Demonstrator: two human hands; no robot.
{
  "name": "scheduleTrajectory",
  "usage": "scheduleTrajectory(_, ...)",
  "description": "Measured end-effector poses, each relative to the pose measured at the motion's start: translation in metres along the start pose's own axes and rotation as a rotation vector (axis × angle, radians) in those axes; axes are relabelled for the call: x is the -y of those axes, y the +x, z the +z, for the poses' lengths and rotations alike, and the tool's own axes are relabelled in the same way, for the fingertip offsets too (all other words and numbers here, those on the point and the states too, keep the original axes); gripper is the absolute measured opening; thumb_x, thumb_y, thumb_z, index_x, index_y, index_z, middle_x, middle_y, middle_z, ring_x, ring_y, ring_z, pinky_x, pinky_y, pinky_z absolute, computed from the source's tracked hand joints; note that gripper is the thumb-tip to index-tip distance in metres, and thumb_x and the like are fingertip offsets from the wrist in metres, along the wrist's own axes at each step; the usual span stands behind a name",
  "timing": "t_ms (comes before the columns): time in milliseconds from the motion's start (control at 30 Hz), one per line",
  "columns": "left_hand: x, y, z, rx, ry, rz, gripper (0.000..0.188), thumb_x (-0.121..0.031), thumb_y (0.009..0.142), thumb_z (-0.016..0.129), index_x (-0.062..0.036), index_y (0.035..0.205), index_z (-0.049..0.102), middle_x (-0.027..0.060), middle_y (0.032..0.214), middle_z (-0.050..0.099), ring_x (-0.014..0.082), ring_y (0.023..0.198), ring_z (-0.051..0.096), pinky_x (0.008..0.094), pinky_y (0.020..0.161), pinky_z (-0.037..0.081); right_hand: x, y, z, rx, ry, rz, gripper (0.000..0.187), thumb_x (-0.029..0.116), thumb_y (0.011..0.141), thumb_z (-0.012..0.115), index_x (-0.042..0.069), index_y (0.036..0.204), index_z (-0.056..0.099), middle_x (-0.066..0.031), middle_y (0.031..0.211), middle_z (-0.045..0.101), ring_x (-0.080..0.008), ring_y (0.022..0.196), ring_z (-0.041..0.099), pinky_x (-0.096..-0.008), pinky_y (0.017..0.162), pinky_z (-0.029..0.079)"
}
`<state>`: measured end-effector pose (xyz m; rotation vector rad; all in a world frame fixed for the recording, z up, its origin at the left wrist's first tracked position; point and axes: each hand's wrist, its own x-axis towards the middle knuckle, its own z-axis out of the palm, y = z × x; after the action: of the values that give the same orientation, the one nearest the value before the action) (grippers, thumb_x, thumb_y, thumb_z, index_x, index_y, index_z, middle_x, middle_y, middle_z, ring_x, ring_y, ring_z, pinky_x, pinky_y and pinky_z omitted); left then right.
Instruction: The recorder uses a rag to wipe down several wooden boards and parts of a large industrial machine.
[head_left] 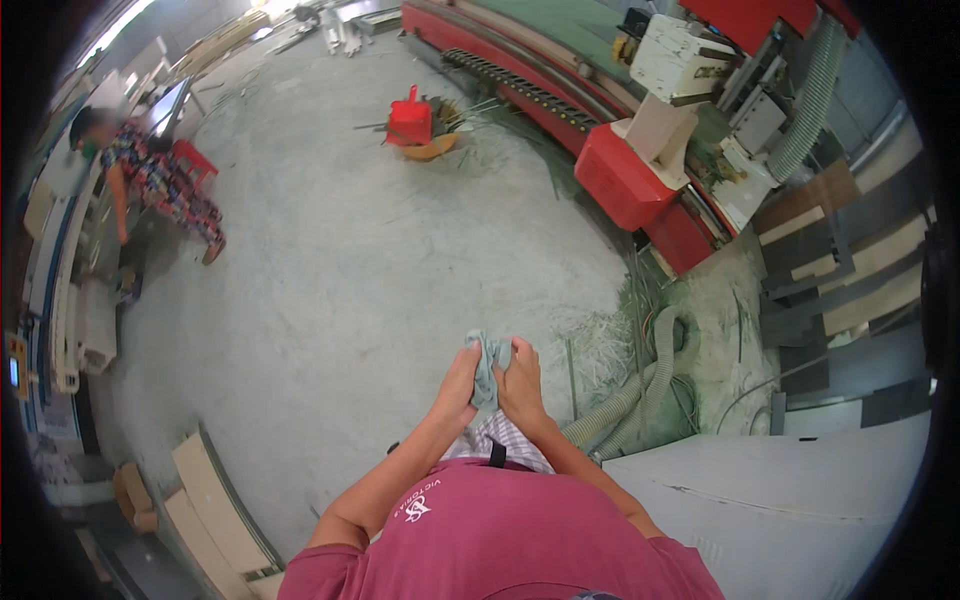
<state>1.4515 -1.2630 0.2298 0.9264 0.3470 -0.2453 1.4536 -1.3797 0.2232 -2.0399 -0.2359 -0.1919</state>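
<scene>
Both my hands meet in front of my waist around a crumpled light blue-green cloth (486, 372). My left hand (460, 380) is closed on the cloth's left side, with some of the fabric bunched up above the thumb. On the other side my right hand (521, 380) grips it with bent fingers. Part of the cloth hangs down between the two hands. Whether anything is wrapped inside the folds cannot be seen.
A long red machine (610, 170) stands ahead on the right, with ribbed hoses (655, 375) on the floor. A red dustpan (410, 120) sits by debris ahead. At left, a person (150, 180) sits by a machine. Boards (225, 500) lie lower left; a pale cabinet (760, 490) stands at right.
</scene>
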Motion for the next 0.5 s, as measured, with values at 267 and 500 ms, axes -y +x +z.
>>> scheduleTrajectory(267,-0.032,0.175,0.078,-0.106,0.080,0.003,0.027,-0.030,0.096,0.039,-0.0099,0.096,0.056,0.0026,0.086,0.061,0.0146,0.076,0.060,0.0308,0.065,0.050,-0.057,0.146,-0.053,0.183,0.552,0.134,0.066,0.025,0.087,0.056,-0.007,0.135,0.025,-0.0279,0.132,0.032,-0.0397,0.121,0.038,-0.0422,0.102,0.032)
scheduleTrajectory(500,-0.064,0.326,0.198,-0.042,0.084,-0.084,0.026,-0.031,0.096,0.040,-0.0102,0.094,0.055,0.0020,0.081,0.059,0.0135,0.071,0.058,0.0296,0.062,0.048,-0.109,0.302,-0.156,0.282,0.182,-0.023,0.083,0.030,0.080,0.066,0.007,0.143,0.018,-0.0208,0.146,0.021,-0.0354,0.133,0.028,-0.0388,0.107,0.029)
